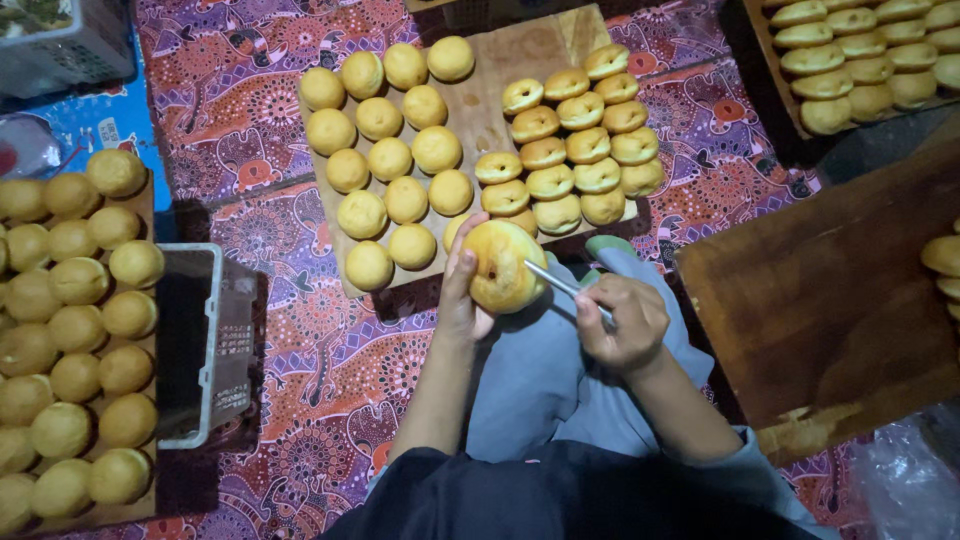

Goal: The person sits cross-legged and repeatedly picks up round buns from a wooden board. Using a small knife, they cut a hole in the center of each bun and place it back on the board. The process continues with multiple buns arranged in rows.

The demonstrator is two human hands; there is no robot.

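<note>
Going left to right from my remote seat: along the left edge of the patterned floor cloth (300, 400) sits a wooden tray of plain round buns (70, 330), with a grey plastic crate (205, 340) just beside it. Up the middle there's a wooden board (480, 110) carrying two groups: whole buns (390, 160) on its left half, and buns with a hole already poked (575, 150) overlapping in rows on its right half.

At the near edge of that board, my left hand (462, 295) is cupped around one bun (503, 265), fingers wrapped behind it and thumb on the side, holding it up off the board. My right hand (625, 320) is closed in a pinch on a thin metal rod (565, 290), and the tip touches the bun's side.

So I'd say we're at the poking step, bun in hand. Next move probably needs a steady push while the left hand keeps the bun from squashing.

Further right, a dark wooden board (830, 300) and another tray of buns (870, 60) in the far right corner.
</note>
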